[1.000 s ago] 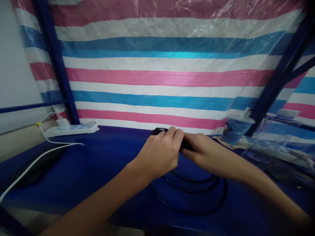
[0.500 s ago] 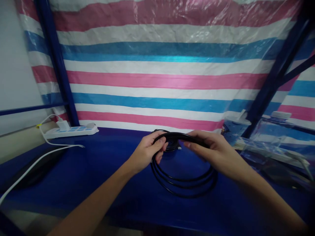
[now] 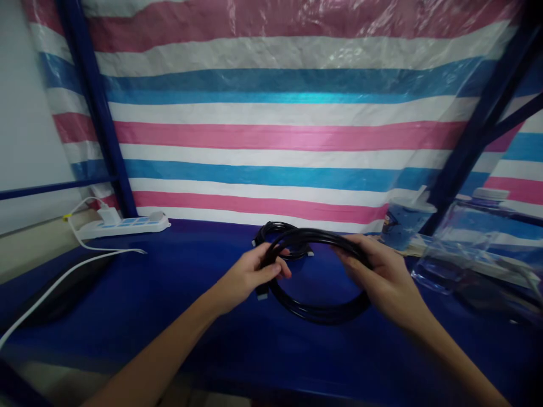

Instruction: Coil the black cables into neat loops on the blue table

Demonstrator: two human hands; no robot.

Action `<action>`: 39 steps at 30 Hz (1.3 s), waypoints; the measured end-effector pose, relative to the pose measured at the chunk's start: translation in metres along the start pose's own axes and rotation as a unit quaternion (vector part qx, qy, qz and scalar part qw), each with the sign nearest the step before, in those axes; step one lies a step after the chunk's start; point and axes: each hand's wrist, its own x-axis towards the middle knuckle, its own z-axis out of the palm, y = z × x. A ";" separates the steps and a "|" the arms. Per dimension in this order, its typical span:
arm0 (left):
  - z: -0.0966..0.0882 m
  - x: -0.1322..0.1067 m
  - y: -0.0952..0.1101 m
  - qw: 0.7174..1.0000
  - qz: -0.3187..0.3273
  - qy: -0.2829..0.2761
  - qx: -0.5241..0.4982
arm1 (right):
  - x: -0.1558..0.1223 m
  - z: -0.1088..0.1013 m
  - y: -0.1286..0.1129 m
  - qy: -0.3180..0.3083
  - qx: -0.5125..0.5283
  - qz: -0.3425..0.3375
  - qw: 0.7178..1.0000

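Between my hands is a black cable (image 3: 322, 314) wound into a loop of several turns. My left hand (image 3: 254, 271) pinches the loop's left side with thumb and fingers. Just below that hand a dark connector (image 3: 262, 292) with a lighter end sticks out. On the right side, my right hand (image 3: 377, 265) is closed around the same loop; its fingertips are partly hidden behind the turns. A second coiled black cable (image 3: 276, 227) lies on the blue tabletop (image 3: 203, 254) behind, partly covered by the held loop, with its connector ends showing.
A white power strip (image 3: 127, 226) with a plugged-in charger (image 3: 109, 215) stands at back left, and a white cord (image 3: 63, 277) runs forward from there. At right are a lidded cup (image 3: 401, 223) with a straw and a clear plastic container (image 3: 456, 243). Blue metal posts frame the striped sheet (image 3: 275, 135).
The held turns have drawn closer together, and the loop's bottom sits higher. My hands have moved slightly apart and down. A connector now shows below my left hand; more of the rear coil is visible.
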 end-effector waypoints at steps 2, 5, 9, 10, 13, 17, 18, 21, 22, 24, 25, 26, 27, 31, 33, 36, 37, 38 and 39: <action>0.002 0.009 0.015 0.999 -0.005 0.011 0.046 | 0.004 0.003 -0.005 -0.067 -0.063 -0.032 0.995; 0.009 0.022 0.038 0.986 -0.034 -0.053 0.157 | 0.008 0.008 -0.012 -0.151 -0.126 -0.070 0.978; 0.013 0.029 0.045 0.981 -0.001 -0.068 0.179 | 0.005 0.009 -0.012 -0.124 -0.120 -0.063 0.983; 0.012 0.028 0.041 0.982 0.008 -0.061 0.176 | 0.002 0.009 -0.011 -0.101 -0.109 -0.054 0.987; 0.006 0.021 0.018 0.987 0.030 -0.007 0.159 | -0.006 0.012 -0.002 -0.009 -0.070 -0.023 0.997; 0.002 0.013 -0.019 0.993 0.037 0.074 0.085 | -0.013 0.025 0.012 0.058 -0.010 0.022 0.998; 0.002 0.013 -0.027 0.993 0.040 0.091 0.070 | -0.014 0.029 0.015 0.063 -0.002 0.030 0.998; 0.003 0.013 -0.040 0.987 0.051 0.137 0.062 | -0.018 0.035 0.023 0.065 0.002 0.051 0.997; 0.003 0.012 -0.042 0.986 0.052 0.145 0.065 | -0.020 0.036 0.025 0.057 0.001 0.059 0.997; 0.004 0.009 -0.043 0.987 0.037 0.143 0.061 | -0.024 0.036 0.029 0.037 0.009 0.079 0.996; 0.005 0.007 -0.043 0.989 0.020 0.135 0.051 | -0.026 0.036 0.032 0.031 0.018 0.093 0.995; 0.007 0.005 -0.042 0.992 -0.002 0.123 0.033 | -0.029 0.035 0.034 0.031 0.032 0.109 0.993; 0.009 0.003 -0.041 0.993 -0.025 0.111 0.010 | -0.031 0.035 0.036 0.034 0.047 0.127 0.990; 0.021 0.001 -0.039 0.983 -0.083 0.114 -0.114 | -0.037 0.040 0.042 0.041 0.129 0.199 0.971; 0.028 0.006 -0.038 0.967 -0.089 0.166 -0.173 | -0.036 0.048 0.039 0.065 0.195 0.218 0.954; 0.034 0.013 -0.032 0.938 -0.080 0.241 -0.234 | -0.032 0.058 0.027 0.143 0.305 0.222 0.915; 0.034 0.013 -0.029 0.935 -0.075 0.244 -0.247 | -0.030 0.059 0.022 0.155 0.330 0.219 0.905; 0.033 0.013 -0.026 0.935 -0.072 0.235 -0.257 | -0.029 0.058 0.018 0.153 0.345 0.212 0.901; 0.030 0.012 -0.023 0.939 -0.069 0.215 -0.257 | -0.028 0.056 0.015 0.141 0.339 0.201 0.908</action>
